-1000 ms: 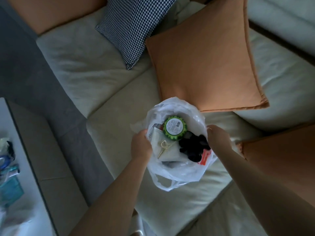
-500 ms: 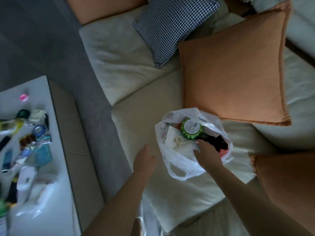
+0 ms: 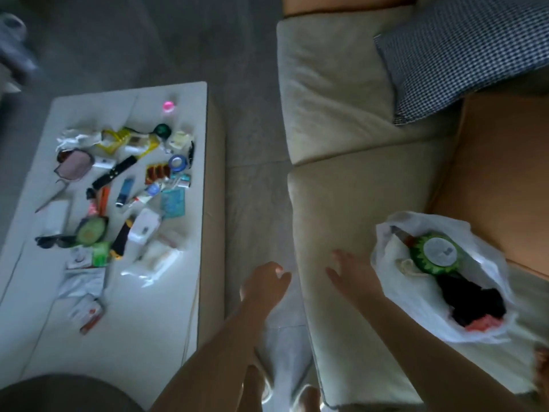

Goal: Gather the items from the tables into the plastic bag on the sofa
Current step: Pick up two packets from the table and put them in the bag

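Note:
A white plastic bag (image 3: 416, 292) lies open on the cream sofa (image 3: 341, 203) at the right, holding a green round tin (image 3: 435, 254), dark cloth and something pink. My right hand (image 3: 353, 270) hovers just left of the bag, fingers spread, holding nothing. My left hand (image 3: 264, 282) hangs over the floor gap between sofa and table, loosely curled and empty. The white low table (image 3: 133, 292) at the left carries several small items: a blue tape roll (image 3: 177, 162), a white box (image 3: 144, 226), a teal packet (image 3: 172, 202), sunglasses (image 3: 52, 240).
An orange cushion (image 3: 499, 179) sits behind the bag and a checked cushion (image 3: 463, 55) lies at the top right. Grey floor runs between table and sofa. My feet (image 3: 285, 391) stand in that gap. A dark rounded thing (image 3: 59, 394) fills the bottom left corner.
Both hands have let go of the bag and moved left, away from it. The view has swung left, so the whole table is now in sight.

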`<state>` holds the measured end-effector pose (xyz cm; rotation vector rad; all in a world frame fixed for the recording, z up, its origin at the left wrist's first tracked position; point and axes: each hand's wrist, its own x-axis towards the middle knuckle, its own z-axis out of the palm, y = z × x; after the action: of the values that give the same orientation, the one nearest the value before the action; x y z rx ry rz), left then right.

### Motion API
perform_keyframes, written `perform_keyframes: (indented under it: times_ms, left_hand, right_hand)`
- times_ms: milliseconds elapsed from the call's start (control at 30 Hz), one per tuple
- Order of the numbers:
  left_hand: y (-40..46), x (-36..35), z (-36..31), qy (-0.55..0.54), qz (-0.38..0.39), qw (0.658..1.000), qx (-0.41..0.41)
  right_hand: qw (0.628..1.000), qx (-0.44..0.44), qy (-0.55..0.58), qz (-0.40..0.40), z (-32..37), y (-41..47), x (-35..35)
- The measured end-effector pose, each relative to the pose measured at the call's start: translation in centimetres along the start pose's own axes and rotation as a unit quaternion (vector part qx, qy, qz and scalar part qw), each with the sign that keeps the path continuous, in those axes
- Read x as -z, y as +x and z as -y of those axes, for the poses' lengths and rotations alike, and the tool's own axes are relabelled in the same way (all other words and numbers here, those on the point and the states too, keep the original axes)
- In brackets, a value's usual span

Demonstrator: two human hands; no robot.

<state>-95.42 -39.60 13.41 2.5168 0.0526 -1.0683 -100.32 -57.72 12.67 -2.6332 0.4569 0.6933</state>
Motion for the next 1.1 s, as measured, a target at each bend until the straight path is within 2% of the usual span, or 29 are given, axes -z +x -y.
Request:
perform_keyframes:
  times_ms: [133,433,700,900,1100]
  left_hand:
    - [0.5,3.0,5.5,-0.046,-0.023,0.998,0.049]
    - [2.2,9.5,19.1,-0.054,-0.035,0.990,0.126]
    - [3.5,11.7,29.9,-0.102,-0.042,0.978,0.176]
    - [4.7,11.8,33.8,-0.180,-0.040,0.956,0.230]
    - [7.9,12.9,35.4,-0.290,-0.063,0.913,0.280]
  right_hand:
    - [0.999,0.021,-0.027,0.026,6.2,1.6,-1.3]
    - [0.995,0.084,-0.038,0.049,21.1,4.7,-5.9]
    - [0.983,0.134,-0.075,0.101,29.9,7.5,-11.1]
    - [0.966,0.190,-0.110,0.136,34.3,9.9,-12.6]
    - [0.931,0.270,-0.193,0.151,38.2,15.4,-14.4]
